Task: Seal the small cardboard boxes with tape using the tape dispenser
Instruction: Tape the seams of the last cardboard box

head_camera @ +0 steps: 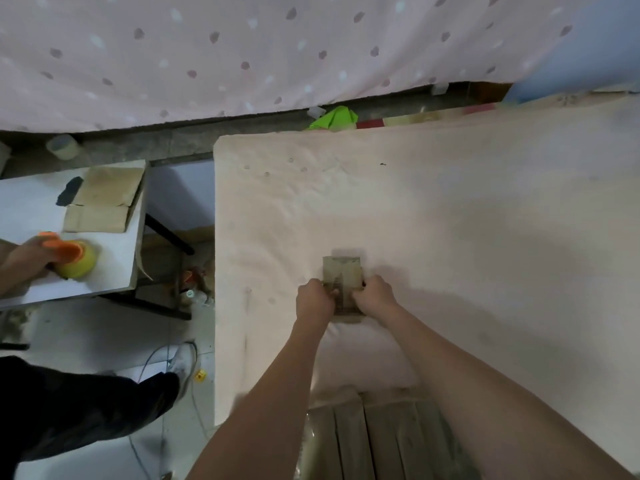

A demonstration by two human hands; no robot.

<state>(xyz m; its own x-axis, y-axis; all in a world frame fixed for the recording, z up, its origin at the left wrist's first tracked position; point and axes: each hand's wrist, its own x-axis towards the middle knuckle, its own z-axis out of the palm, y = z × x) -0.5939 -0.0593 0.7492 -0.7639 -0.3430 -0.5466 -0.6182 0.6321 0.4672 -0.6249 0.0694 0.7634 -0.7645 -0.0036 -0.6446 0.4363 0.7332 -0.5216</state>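
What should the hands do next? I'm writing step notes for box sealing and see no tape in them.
Probably press the flaps flat and hold them. Both the left hand and right hand grip the small cardboard box on the table; no tape dispenser is within their reach.

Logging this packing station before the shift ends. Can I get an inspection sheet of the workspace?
Surface: pale table, mostly bare.
Job's things: small cardboard box held on the table; tape dispenser on the side table, under another person's hand.
Clutter: flattened cardboard; tape roll on the floor.
Grippers: left hand and right hand grip the box.
Cables: a cord on the floor.
Surroundings: dotted curtain.
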